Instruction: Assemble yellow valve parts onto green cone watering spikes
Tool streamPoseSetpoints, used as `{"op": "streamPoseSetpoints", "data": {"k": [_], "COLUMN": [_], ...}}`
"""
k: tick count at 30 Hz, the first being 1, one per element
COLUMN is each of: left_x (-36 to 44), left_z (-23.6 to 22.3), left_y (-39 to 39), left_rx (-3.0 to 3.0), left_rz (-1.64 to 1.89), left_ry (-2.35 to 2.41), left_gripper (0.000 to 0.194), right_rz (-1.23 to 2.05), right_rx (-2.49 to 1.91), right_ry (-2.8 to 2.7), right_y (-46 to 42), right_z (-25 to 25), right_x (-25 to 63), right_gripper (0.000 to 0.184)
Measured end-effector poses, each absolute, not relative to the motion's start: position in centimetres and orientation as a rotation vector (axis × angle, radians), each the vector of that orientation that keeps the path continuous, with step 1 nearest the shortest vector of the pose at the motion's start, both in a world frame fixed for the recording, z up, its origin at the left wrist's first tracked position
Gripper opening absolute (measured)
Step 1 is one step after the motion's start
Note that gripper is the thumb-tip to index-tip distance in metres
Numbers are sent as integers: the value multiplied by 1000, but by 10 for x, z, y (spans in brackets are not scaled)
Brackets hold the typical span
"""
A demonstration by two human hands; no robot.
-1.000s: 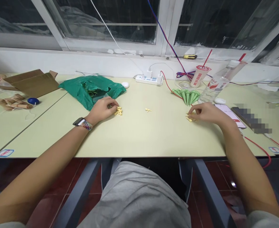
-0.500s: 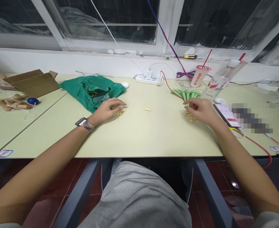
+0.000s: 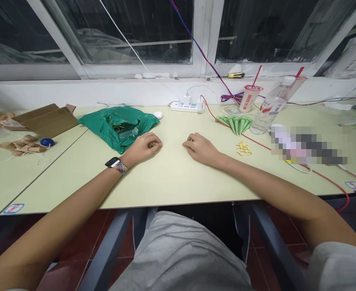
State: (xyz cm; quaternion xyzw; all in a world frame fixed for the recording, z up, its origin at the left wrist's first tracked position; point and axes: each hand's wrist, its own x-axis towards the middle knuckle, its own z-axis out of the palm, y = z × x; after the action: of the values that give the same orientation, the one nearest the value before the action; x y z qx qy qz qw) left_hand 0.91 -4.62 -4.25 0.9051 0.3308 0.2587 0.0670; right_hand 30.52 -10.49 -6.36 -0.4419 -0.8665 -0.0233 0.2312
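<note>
Left hand (image 3: 141, 148) curled on small yellow pieces (image 3: 152, 144) | right hand (image 3: 200, 148) resting loose, empty | more yellow pieces (image 3: 243, 148) near green cones (image 3: 235, 124) | pale desk (image 3: 171, 182) | dark window (image 3: 265, 36) behind

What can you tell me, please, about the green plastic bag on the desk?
The green plastic bag is thin, glossy and crumpled, lying on the pale desk with its top gaping open. Clear plastic and something small show inside. The left hand rests close to its lower edge.

A window-side workbench (image 3: 171, 182) with power strip (image 3: 186, 106), red wiring (image 3: 329, 186), screwdriver (image 3: 236, 74).
</note>
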Motion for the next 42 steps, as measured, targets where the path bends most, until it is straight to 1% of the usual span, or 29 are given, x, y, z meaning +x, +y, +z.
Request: {"op": "streamPoseSetpoints", "data": {"k": [2,5,8,11,14,15,17,22,24,28,35,39,42], "left_x": [10,12,18,30,49,57,74,110,118,118,105,105,105], "left_z": [-41,-37,-31,-24,-16,-14,-10,-11,-16,-29,-38,-38,-37], "left_y": [-47,-50,-57,-70,-84,-88,-93,-90,-87,-81,-80,-80,-81], "left_rx": [2715,2725,2850,2998,3037,3041,3048,3084,3115,3105,2946,2912,2882], "left_rz": [809,916,961,894,857,848,842,850,863,929,1009,1022,1046], "left_ry": [1009,1036,1051,1020,915,870,812,756,752,756,770,748,763], "left_gripper": [24,25,24,23,24,25,27,33,31,24,19,18,18], "right_rz": [-42,30,142,344,641,735,884,1130,1217,1316,1381,1329,1362], "right_rx": [-1193,-1148,-1105,-1090,-1048,-1030,-1007,-948,-911,-876,-911,-958,-951], "right_ry": [-2357,-2267,-2132,-1918,-1665,-1578,-1411,-1105,-1028,-995,-1031,-1113,-1118], "right_y": [-104,-105,-105,-103,-102,-101,-100,-99,-100,-105,-107,-109,-111], "right_z": [-65,-67,-66,-58,-49,-48,-47,-52,-53,-53,-55,-54,-54], "right_x": [308,312,313,312,312,312,313,312,312,311,310,311,312], "right_gripper": [27,30,29,21,12,11,17,27,31,37,49,50,47]}}
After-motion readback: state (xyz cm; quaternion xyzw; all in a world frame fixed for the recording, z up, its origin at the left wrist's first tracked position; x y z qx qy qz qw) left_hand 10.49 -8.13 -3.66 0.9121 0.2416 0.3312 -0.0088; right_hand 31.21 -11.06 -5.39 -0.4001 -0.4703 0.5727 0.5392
